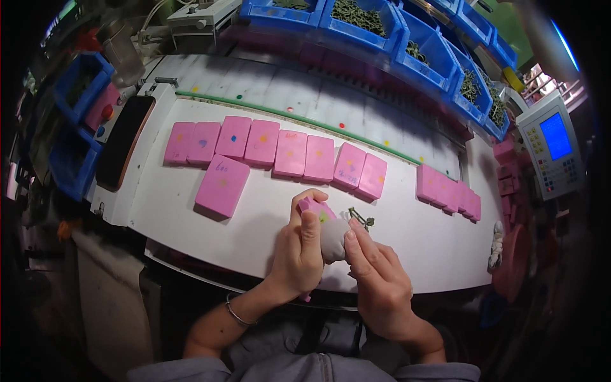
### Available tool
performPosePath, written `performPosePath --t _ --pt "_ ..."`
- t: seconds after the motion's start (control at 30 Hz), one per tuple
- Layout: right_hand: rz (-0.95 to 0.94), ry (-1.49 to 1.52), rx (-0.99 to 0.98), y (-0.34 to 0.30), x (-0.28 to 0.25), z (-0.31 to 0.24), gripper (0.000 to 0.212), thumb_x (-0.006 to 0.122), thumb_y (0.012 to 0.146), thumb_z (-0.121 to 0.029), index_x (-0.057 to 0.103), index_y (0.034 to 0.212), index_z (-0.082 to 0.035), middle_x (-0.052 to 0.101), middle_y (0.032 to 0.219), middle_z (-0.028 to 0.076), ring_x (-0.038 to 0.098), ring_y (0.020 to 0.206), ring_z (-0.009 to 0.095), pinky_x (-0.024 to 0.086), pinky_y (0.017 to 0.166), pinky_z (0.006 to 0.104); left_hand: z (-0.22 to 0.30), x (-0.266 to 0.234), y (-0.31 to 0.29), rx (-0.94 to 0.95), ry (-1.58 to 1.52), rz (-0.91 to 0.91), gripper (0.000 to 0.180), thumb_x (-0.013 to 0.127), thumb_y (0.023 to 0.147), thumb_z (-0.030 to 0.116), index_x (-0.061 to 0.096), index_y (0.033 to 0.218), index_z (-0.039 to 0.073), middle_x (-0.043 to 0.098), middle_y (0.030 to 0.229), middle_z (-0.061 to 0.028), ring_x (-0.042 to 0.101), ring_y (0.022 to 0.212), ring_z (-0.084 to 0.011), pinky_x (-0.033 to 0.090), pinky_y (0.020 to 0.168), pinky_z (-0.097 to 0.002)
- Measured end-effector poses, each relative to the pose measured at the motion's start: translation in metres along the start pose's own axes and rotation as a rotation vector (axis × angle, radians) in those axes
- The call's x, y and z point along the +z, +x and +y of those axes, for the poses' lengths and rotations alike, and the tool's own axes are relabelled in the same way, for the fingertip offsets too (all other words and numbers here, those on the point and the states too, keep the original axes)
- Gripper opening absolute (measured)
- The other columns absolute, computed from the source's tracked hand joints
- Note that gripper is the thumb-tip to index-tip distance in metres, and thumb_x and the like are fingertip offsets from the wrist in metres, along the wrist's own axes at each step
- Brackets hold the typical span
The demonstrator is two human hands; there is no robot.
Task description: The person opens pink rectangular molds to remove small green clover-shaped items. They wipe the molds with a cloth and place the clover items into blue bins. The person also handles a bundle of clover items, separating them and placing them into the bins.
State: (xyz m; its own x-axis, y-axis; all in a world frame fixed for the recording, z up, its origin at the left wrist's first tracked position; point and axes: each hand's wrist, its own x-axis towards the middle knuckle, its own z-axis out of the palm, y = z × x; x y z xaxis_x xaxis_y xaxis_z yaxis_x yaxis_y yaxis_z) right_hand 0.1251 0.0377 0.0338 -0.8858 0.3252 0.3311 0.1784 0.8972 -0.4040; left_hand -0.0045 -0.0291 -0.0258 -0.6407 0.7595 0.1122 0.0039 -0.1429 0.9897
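Near the front edge of the white worktop (254,248), my left hand (300,258) is closed around a pink rubber mould (310,205) with a yellow-green mark. My right hand (385,280) pinches a rounded grey-white pouch (333,240), which touches the mould and hides part of it. Just beyond my right fingers lies a small dark green branching piece (361,219). Another pink block (223,186) lies flat to the left of my hands. Behind it runs a row of several similar blocks (291,153) with coloured dots.
More pink blocks (445,191) stand in a group at the right. A green strip (305,121) crosses the worktop's back. Blue bins (369,32) of green pieces line the far side. A control panel (550,143) with a blue screen is at right, a dark pad (126,143) at left.
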Motion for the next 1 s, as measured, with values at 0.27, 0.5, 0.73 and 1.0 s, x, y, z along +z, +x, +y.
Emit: performPosePath --t 0.27,0.5,0.73,1.0 --pt "0.069 0.084 0.019 -0.003 0.001 0.002 0.059 0.052 0.063 0.019 0.055 0.120 0.004 0.053 0.124 0.021 0.059 0.086 0.029 0.049 0.076 0.0336 -0.010 0.001 0.004 0.095 0.001 -0.008 0.051 0.017 0.098 0.045 0.037 0.121 0.004 0.057 0.069 -0.0093 0.056 0.060 -0.0154 0.044 0.057 -0.0270" --pt "-0.038 0.147 0.074 0.013 -0.014 0.007 0.066 0.054 0.063 0.019 0.051 0.125 -0.001 0.050 0.127 0.019 0.056 0.084 0.029 0.048 0.076 0.0340 0.007 0.001 0.005 -0.094 -0.186 -0.202 0.048 0.019 0.099 0.041 0.037 0.123 0.004 0.055 0.061 -0.0038 0.050 0.050 -0.0087 0.041 0.050 -0.0228" --pt "0.014 0.200 0.107 0.007 -0.018 0.010 0.068 0.051 0.061 0.020 0.052 0.125 -0.001 0.049 0.128 0.020 0.057 0.087 0.030 0.050 0.071 0.0358 0.009 -0.006 0.011 -0.212 -0.462 -0.077 0.048 0.023 0.100 0.038 0.046 0.118 0.000 0.060 0.077 -0.0076 0.058 0.059 -0.0115 0.049 0.057 -0.0244" --pt "-0.136 0.137 0.060 -0.009 -0.003 0.012 0.075 0.054 0.055 0.014 0.049 0.128 -0.003 0.047 0.132 0.016 0.054 0.086 0.027 0.046 0.076 0.0334 0.000 0.003 0.014 -0.110 -0.344 0.007 0.052 0.026 0.100 0.037 0.056 0.103 -0.006 0.064 0.094 -0.0129 0.060 0.072 -0.0115 0.049 0.064 -0.0244"
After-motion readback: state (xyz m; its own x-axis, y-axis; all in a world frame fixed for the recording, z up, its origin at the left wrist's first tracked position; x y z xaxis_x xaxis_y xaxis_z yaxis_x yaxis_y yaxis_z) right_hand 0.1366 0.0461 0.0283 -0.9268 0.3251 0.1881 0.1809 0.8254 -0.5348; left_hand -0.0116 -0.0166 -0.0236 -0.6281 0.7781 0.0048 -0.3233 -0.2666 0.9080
